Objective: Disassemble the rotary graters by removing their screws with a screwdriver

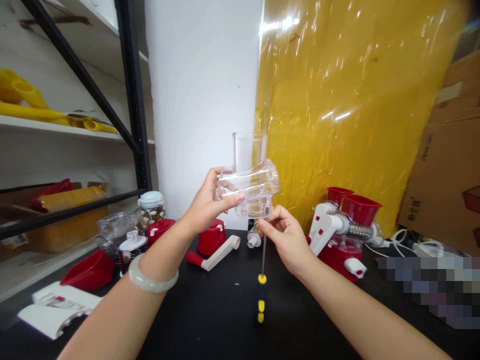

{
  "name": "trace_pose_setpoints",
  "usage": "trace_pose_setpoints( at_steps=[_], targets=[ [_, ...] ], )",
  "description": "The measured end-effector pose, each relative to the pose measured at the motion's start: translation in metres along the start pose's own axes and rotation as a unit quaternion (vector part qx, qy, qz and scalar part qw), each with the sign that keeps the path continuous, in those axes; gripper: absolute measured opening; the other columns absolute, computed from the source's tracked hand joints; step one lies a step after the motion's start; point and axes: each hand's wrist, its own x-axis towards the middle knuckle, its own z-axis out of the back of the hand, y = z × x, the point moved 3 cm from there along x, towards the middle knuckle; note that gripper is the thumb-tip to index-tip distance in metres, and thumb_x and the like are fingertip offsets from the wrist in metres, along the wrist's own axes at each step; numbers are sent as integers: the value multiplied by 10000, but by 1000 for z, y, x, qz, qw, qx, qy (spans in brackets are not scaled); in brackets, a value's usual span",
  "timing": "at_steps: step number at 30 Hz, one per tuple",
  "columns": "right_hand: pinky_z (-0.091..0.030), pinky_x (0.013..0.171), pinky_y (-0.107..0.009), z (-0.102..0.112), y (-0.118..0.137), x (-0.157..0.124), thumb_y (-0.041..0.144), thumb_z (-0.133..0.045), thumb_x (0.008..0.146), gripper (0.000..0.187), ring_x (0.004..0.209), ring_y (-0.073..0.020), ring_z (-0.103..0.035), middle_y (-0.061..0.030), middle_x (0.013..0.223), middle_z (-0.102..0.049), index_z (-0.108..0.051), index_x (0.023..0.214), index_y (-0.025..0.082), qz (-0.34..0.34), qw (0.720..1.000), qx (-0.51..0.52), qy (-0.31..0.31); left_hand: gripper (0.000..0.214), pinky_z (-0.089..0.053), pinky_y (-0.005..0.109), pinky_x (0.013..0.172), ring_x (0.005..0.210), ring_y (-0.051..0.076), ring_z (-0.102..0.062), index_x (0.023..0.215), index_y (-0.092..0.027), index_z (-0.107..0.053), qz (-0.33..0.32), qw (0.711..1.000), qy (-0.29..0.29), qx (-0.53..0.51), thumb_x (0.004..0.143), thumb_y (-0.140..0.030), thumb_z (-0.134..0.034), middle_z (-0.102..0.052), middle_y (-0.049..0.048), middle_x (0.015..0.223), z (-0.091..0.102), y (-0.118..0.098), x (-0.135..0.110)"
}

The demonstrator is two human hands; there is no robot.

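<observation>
A clear plastic grater housing (250, 177), with an upright feed tube on top and a round base below, is raised above the table. My left hand (204, 202) grips its left side, thumb across the front. A screwdriver (262, 295) with a black and yellow handle hangs handle-down below the housing. The fingers of my right hand (285, 232) pinch its metal shaft near the upper end. The shaft's tip overlaps the right edge of the housing's base; whether it touches the plastic I cannot tell.
Behind my hands lie a crank handle (213, 255), a red base (212, 237) and a grater drum (255, 236). An assembled red and white grater (345, 225) stands right. To the left are a red hopper (90, 270), white plastic parts (56, 305) and a lidded jar (151, 207).
</observation>
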Motion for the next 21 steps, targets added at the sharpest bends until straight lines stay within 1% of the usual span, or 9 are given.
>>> trace_pose_setpoints(
  at_steps=[3,5,7,10,12,16,18,21],
  targets=[
    [-478,631,-266,0,-3,-1,440,-841,676,365,633,-116,-546,42,702,-592,-544,711,231,-15,1000,11,3,686,-451,222,521,669,103,-522,1202,-249,-432,-1,1000,-1,2,686,-470,-825,-538,8,961,1,1,0],
    [-495,656,-286,1,-4,-2,475,-806,719,314,671,-131,-577,9,769,-654,-613,768,232,-24,1000,11,14,679,-451,223,517,660,102,-523,1197,-251,-433,-3,1000,0,0,688,-468,-826,-537,8,957,2,2,0],
    [-510,693,-314,3,-3,-3,512,-769,756,303,729,-159,-618,-27,817,-702,-662,804,233,-23,999,9,23,676,-448,224,513,653,101,-523,1191,-251,-434,-2,1000,1,-1,686,-464,-828,-536,9,952,3,2,0],
    [-521,760,-345,5,-1,-3,513,-785,736,300,812,-192,-652,-47,830,-727,-683,772,233,-12,1000,-5,18,691,-446,223,508,658,104,-519,1196,-247,-429,0,1000,-1,0,680,-471,-830,-537,12,947,3,2,0],
    [-516,728,-325,5,0,-3,489,-813,708,297,771,-176,-635,-29,795,-707,-661,735,234,-13,1000,-15,4,700,-447,223,511,670,108,-521,1204,-244,-427,2,1000,-2,2,680,-477,-828,-538,15,950,3,2,0],
    [-460,600,-256,4,0,-1,427,-849,667,332,630,-113,-533,32,694,-600,-584,690,227,-9,1000,-13,-19,707,-448,223,519,671,101,-517,1207,-240,-428,3,1000,-4,3,675,-477,-829,-535,13,960,2,1,0],
    [-452,590,-248,4,0,0,412,-856,653,354,620,-107,-525,45,681,-574,-558,683,224,-1,1000,-8,-23,708,-447,222,518,670,101,-515,1202,-240,-428,3,1000,-5,5,670,-483,-827,-534,8,954,2,0,0],
    [-460,589,-254,4,-1,0,409,-850,650,333,627,-114,-542,37,695,-599,-577,703,225,-6,1000,-16,-22,711,-444,220,514,673,103,-516,1200,-238,-426,3,1000,-8,7,667,-488,-825,-536,8,947,2,0,0]
  ],
)
